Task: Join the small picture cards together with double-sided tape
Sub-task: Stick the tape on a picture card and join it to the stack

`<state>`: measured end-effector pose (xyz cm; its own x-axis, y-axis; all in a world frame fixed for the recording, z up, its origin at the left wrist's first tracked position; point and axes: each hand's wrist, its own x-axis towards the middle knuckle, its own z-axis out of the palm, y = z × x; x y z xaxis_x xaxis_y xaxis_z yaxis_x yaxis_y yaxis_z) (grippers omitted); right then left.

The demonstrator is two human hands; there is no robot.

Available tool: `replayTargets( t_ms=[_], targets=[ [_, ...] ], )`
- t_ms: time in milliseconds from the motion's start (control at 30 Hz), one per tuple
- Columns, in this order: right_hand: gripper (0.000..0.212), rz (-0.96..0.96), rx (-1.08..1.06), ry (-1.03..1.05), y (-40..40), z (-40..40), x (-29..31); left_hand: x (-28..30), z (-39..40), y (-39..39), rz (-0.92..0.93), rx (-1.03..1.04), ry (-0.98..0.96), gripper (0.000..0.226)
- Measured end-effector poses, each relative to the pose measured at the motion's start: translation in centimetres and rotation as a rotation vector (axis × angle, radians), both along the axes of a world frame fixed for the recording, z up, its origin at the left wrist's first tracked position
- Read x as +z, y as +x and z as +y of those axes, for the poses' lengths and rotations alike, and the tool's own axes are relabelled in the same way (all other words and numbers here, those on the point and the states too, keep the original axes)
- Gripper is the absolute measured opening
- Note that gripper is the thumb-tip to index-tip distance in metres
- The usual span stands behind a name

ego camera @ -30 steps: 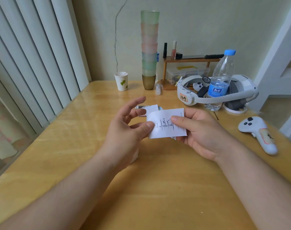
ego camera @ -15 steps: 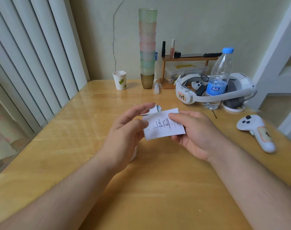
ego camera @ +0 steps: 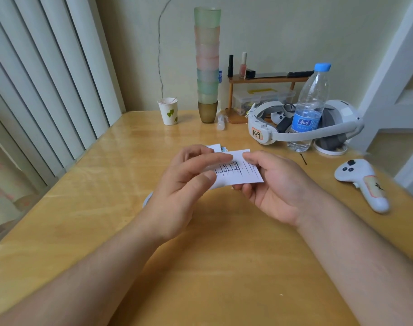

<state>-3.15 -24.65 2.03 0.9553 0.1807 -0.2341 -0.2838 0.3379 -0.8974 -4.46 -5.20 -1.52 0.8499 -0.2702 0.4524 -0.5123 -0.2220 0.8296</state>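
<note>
Head view. At centre frame, above the wooden table [ego camera: 106,208], both bare hands hold one white picture card [ego camera: 238,171] bearing thin black line marks. The right hand [ego camera: 275,187] supports the card from below with curled fingers, its thumb pressing on the card's upper right edge. The left hand [ego camera: 184,182] pinches the card's left edge, index finger laid across the top face, thumb at the lower left corner. Just behind the left hand's fingers, further small cards [ego camera: 218,148] lie on the table, partly hidden. A white rounded object [ego camera: 148,200] shows beneath the left wrist; what it is cannot be told. Upper centre: a tall stack of tinted cups [ego camera: 207,64] and a paper cup [ego camera: 168,111]. Right: a water bottle [ego camera: 310,107], a white headset [ego camera: 302,124] and a hand controller [ego camera: 363,182].
</note>
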Motion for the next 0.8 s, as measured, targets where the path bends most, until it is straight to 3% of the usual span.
replayTargets(
  t_ms=[367, 633, 800],
  targets=[
    [0.020, 0.032, 0.008, 0.034, 0.1, 0.1, 0.0, -0.2, 0.5, 0.0, -0.260, 0.139, 0.329, 0.044],
    [0.020, 0.127, 0.076, 0.145, 0.1, -0.2, 0.0, 1.7, 1.0, 0.2, -0.678, 0.279, 0.696, 0.050],
    [0.019, 0.198, 0.180, 0.178, 0.3, -0.3, -0.4, 1.7, 0.9, 0.8, -0.832, 0.335, 0.722, 0.025]
  ],
)
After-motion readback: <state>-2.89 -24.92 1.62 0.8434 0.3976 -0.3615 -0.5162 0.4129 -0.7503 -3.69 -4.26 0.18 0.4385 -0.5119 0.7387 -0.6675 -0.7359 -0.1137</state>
